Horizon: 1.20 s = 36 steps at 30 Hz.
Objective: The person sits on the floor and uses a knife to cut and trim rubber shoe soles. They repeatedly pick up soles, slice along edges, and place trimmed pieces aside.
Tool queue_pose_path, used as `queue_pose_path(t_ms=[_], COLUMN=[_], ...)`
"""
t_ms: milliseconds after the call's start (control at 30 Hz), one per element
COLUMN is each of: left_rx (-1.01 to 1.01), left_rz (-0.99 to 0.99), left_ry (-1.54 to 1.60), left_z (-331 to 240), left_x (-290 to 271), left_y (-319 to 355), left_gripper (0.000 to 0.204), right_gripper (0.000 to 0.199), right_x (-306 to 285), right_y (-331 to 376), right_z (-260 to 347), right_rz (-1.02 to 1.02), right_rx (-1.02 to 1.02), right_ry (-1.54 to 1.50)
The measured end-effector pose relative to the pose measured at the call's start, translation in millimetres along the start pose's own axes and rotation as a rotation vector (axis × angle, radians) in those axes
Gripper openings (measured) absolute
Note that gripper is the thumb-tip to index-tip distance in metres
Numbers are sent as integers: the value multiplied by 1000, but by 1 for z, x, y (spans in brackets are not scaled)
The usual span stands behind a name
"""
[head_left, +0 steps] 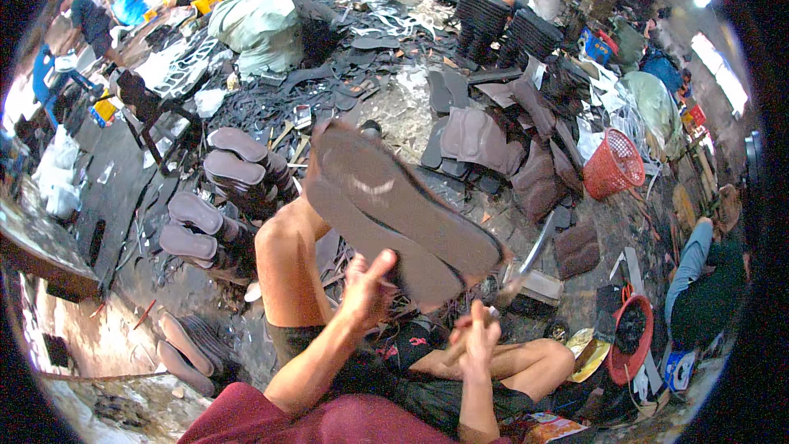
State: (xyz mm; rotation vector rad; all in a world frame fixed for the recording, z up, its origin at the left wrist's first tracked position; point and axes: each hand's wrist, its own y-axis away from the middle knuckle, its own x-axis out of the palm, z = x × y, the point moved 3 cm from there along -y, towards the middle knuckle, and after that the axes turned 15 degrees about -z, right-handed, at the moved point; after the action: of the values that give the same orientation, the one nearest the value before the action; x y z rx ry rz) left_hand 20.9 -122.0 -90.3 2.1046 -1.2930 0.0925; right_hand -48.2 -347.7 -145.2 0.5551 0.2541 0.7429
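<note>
In the head view, the left hand (pixel 367 292) pinches the lower-left edge of a brown sole sheet (pixel 386 197), thumb on its face, its other fingers largely hidden; the sheet is raised over the legs; the right hand (pixel 478 337), partly curled below the sheet's lower-right end, is too blurred to tell what it holds; pale floor (pixel 408 92) shows beyond the sheet's upper edge, between scraps and soles; a red basket (pixel 604 177) stands to the right; a red bucket (pixel 622 370) nearer holds something dark.
</note>
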Motion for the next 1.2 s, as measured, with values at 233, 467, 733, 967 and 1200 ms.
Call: queue_pose_path(t_ms=[233,467,733,967,1200], left_rx=[172,214,169,144,126], left_rz=[-243,-274,-219,-224,-211], left_ry=[40,-110,-51,-99,-208], left_z=[-53,-62,-47,-37,-38], left_x=[-22,-31,-39,-48,-59], left_y=[-4,4,8,14,14], left_gripper=[43,48,49,56,67], right_gripper=[34,32,33,31,24], right_x=[-92,-93,-81,-14,21], right_y=[50,84,88,82,67], right_z=[-12,2,5,1,0], right_rz=[219,438,457,517,564], right_rx=[-717,-945,-841,-827,-1014], right_ry=[476,601,731,675,614])
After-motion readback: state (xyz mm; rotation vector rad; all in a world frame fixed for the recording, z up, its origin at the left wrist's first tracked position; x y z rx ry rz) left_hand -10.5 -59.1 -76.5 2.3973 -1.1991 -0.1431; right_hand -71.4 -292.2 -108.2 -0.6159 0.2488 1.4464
